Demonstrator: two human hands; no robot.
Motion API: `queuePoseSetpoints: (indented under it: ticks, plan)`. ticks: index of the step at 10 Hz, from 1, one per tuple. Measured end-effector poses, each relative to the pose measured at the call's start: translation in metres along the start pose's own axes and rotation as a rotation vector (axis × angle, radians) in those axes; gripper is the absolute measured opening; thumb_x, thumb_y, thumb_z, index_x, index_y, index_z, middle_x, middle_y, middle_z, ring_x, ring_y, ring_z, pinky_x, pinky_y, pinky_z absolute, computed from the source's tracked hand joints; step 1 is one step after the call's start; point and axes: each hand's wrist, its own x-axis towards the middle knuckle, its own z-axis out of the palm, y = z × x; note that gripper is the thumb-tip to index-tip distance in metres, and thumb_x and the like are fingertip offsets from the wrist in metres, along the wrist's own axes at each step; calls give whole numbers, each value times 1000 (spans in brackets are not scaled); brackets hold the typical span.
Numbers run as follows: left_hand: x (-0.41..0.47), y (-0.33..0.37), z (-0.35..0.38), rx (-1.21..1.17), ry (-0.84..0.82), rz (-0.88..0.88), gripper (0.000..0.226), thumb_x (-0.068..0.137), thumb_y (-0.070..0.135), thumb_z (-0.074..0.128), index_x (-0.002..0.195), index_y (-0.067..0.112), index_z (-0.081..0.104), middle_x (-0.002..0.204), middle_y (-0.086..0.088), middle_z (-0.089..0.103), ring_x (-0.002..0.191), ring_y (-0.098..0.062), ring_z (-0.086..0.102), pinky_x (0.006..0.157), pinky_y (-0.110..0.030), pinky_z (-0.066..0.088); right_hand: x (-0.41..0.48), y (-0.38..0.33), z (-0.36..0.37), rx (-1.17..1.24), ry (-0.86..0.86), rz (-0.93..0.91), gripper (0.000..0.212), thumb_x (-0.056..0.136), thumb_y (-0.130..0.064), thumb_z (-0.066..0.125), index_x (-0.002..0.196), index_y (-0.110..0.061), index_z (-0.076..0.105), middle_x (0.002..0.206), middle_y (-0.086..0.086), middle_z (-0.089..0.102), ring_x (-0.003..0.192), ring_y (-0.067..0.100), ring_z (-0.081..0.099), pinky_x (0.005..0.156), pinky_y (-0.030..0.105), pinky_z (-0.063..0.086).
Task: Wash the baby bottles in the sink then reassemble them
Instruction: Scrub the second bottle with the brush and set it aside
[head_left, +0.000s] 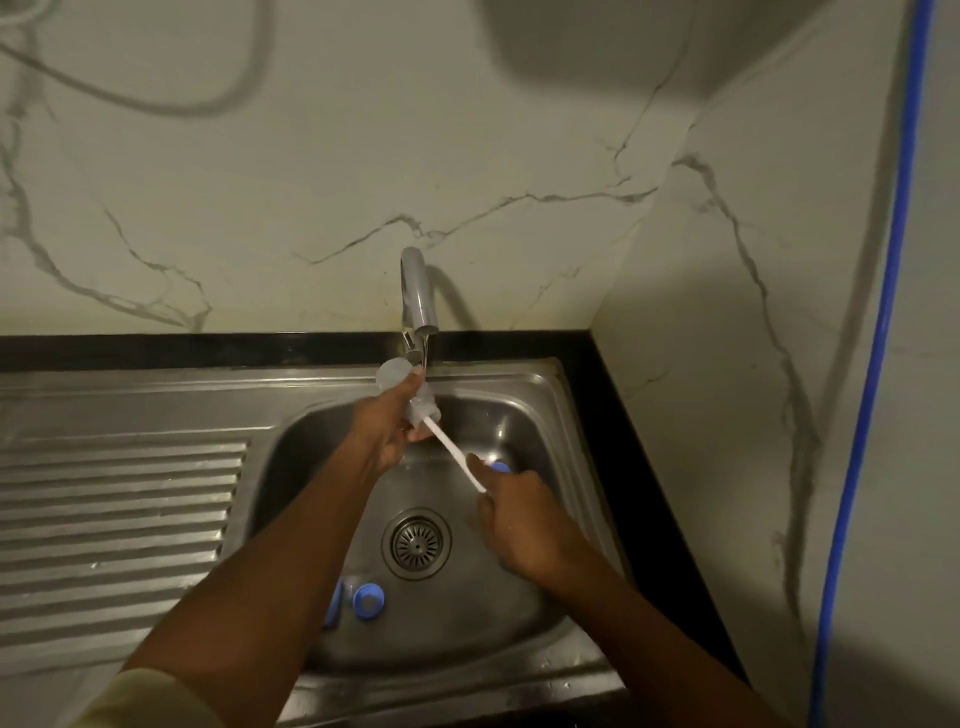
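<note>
Partly hidden bottle (390, 375), brush handle (452, 452) visible

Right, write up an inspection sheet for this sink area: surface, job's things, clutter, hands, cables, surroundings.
Surface: stainless steel sink with ribbed drainboard, set in a black counter.
Job's things: clear plastic baby bottle under the chrome tap; white brush handle goes into it; blue plastic ring lies in the basin.
Clutter: nothing seen.
Hands: left hand grips the bottle; right hand holds the brush handle.
Cables: blue cord runs down the right wall.
Surroundings: marble-patterned wall panels.
</note>
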Motion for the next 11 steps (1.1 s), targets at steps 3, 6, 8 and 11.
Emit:
queuePoseSetpoints:
  ticks: [3,6,8,11]
  plan:
    - [17,0,-8,-310,-95,-101,75,77,60,75,127,6,58,115,-18,64,97,-27,66,84,-43,61,5,-2,-3,1907,-552,509,23,91,-19,56,113,-15,52,68,1,47,37,1,36,27,13,28]
    - [35,12,22,-462,-165,-122,50,92,49,62,119,7,57,89,-7,58,75,-14,56,73,-28,49,26,-12,6,219,15,60,49,102,-23,42,148,-39,36,95,3,63,72,13,62,63,27,53]
    - [35,13,-4,-635,-321,-109,73,81,21,79,142,6,43,130,-22,57,118,-35,62,102,-54,50,30,-9,-13,1766,-597,599,14,94,-25,56,102,-14,59,60,-1,47,34,2,35,25,16,29]
    - [38,8,-3,-524,-153,-69,65,83,27,73,136,2,45,106,-13,60,79,-22,65,68,-37,56,34,-13,0,916,-174,228,35,102,-22,47,133,-35,54,67,0,53,44,5,42,37,23,39]
